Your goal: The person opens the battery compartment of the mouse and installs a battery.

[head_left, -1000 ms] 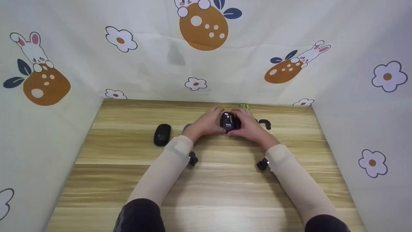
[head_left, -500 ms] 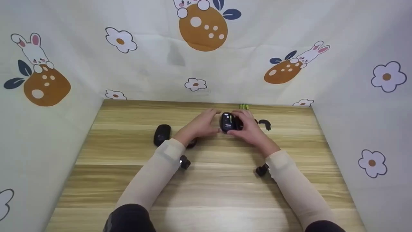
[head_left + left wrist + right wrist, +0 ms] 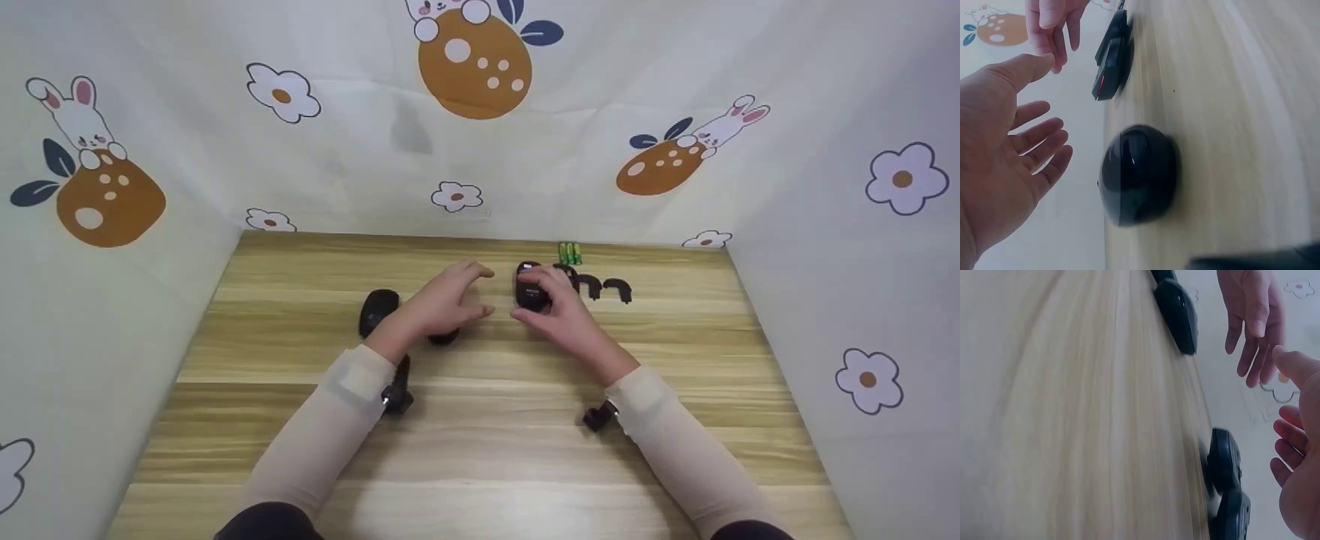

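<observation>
Two dark computer mice lie side by side near the back of the table, and the left one, an overturned mouse (image 3: 530,298), shows its underside with pale markings. My right hand (image 3: 562,307) hovers over this pair, its fingers loosely bent and partly covering the second mouse (image 3: 566,274). In the right wrist view the two mice (image 3: 1224,464) sit apart from that hand. To the left, my left hand (image 3: 439,304) is raised with fingers spread and nothing in them. Below it a black mouse (image 3: 1139,175) rests upright on the table; in the head view that arm partly hides it.
Another black mouse (image 3: 377,311) lies at the left, beside the left wrist. Several green batteries (image 3: 570,253) stand together at the back edge. Right of the overturned pair are two curved black pieces (image 3: 618,289). A patterned cloth (image 3: 360,150) walls the table (image 3: 480,420).
Both hands have come off the overturned mouse. My left hand has drawn back to the left and toward me; my right hand has shifted slightly nearer, its fingers loosened.
</observation>
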Demonstrator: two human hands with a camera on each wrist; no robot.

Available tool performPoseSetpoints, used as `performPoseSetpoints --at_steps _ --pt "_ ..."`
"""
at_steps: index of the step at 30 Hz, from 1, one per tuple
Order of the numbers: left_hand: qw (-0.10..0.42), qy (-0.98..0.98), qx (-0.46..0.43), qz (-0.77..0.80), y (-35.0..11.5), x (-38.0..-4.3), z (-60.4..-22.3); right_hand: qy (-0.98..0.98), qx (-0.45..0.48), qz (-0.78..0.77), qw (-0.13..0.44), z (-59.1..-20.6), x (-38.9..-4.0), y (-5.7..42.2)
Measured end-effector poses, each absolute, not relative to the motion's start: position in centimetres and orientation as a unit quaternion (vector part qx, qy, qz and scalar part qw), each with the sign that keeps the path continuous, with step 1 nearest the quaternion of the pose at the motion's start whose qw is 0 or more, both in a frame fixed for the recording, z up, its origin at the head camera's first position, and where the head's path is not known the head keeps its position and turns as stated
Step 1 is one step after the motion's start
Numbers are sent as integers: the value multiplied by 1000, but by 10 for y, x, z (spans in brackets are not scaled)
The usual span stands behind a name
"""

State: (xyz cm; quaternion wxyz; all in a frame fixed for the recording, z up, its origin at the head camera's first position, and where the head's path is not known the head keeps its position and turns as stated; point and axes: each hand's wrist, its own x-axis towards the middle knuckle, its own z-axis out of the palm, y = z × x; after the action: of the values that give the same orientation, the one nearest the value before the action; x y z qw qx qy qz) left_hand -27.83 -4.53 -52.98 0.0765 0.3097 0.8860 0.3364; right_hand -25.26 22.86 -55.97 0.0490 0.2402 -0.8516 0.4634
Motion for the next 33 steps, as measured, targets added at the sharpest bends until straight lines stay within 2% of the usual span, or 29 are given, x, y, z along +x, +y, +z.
performPoseSetpoints --at_steps 8,21,33 --pt "85 884 299 349 -75 -268 -536 -847 279 451 48 -562 -242 200" --pt "115 909 267 299 -110 -261 -542 -852 265 451 -22 -572 -239 151" --pt "108 917 281 261 -113 -263 -552 -869 243 424 -75 -579 -247 131"
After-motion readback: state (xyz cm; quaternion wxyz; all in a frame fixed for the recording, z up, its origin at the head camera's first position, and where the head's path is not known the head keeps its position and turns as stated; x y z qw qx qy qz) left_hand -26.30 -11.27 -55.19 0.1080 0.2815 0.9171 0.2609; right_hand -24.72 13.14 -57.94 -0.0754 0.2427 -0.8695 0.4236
